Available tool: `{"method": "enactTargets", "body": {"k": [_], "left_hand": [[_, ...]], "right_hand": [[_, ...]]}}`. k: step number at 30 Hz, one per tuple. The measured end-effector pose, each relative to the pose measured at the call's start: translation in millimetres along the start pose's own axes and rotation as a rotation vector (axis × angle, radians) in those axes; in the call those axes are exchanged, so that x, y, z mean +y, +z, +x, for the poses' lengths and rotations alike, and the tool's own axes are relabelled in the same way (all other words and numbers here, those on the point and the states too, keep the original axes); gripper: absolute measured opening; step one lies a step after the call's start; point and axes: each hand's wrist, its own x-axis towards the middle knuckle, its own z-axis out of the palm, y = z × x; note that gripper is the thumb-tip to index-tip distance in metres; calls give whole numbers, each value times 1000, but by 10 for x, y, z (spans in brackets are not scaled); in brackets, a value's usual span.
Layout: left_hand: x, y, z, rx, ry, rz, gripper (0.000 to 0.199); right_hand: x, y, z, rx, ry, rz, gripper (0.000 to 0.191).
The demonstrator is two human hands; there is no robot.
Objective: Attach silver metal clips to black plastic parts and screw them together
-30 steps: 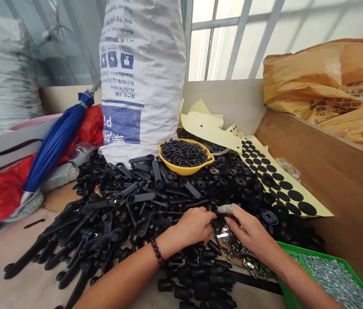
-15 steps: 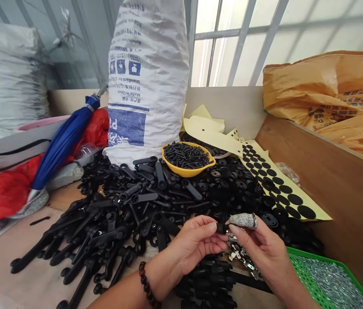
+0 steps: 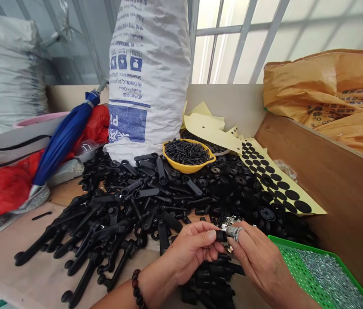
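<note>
My left hand [image 3: 191, 246], with a dark beaded bracelet on its wrist, pinches a small black cylindrical part [image 3: 221, 236] between thumb and fingers. My right hand [image 3: 260, 253] meets the part's right end, its fingers drawn together; a grey speckled covering wraps one fingertip. Whatever lies between the right fingertips is too small to make out. Small shiny metal clips [image 3: 229, 221] lie just behind and under the fingers. Below my hands is a stack of black cylindrical pieces [image 3: 212, 281].
Black crank-like arms [image 3: 104, 231] are heaped at left, black discs [image 3: 267, 213] at right. Behind stand a yellow bowl [image 3: 186, 167] of black screws and a white sack [image 3: 149, 73]. A green tray [image 3: 297, 274] of metal pins is at lower right, beside a wooden board [image 3: 329, 171].
My right hand has turned over the part, its covered fingertip now pointing down at it. More of the black part shows between the hands. The view has shifted slightly.
</note>
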Motion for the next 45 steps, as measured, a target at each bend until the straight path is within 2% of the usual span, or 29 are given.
{"method": "enactTargets", "body": {"k": [7, 10, 14, 16, 20, 23, 25, 30, 34, 39, 45], "left_hand": [[-27, 71, -73, 15, 7, 71, 41], [-38, 111, -85, 27, 65, 153, 41], [-60, 137, -89, 29, 239, 333, 33], [-65, 129, -98, 26, 325, 446, 27], [-35, 107, -140, -2, 570, 818, 17], [-14, 97, -166, -41, 708, 1015, 16], [-29, 88, -163, -31, 654, 967, 15], [-111, 80, -126, -41, 314, 557, 22], [-125, 111, -130, -37, 170, 356, 32], [-117, 112, -142, -7, 103, 248, 35], [-198, 76, -207, -8, 129, 297, 38]], "right_hand": [[-78, -57, 44, 62, -69, 0, 19], [-161, -94, 86, 60, 25, 120, 22], [-235, -99, 41, -45, 310, 332, 31], [-221, -79, -32, -76, 398, 390, 34], [-157, -30, -183, -87, 483, 410, 35], [-173, -28, -204, -73, 462, 378, 30], [-210, -44, -172, -61, 418, 353, 26], [-257, -77, -61, 1, 213, 241, 23], [-240, -102, -23, 57, 62, 143, 25], [-224, -124, -63, -52, 38, 176, 23], [-222, -100, -171, -18, -66, 97, 20]]}}
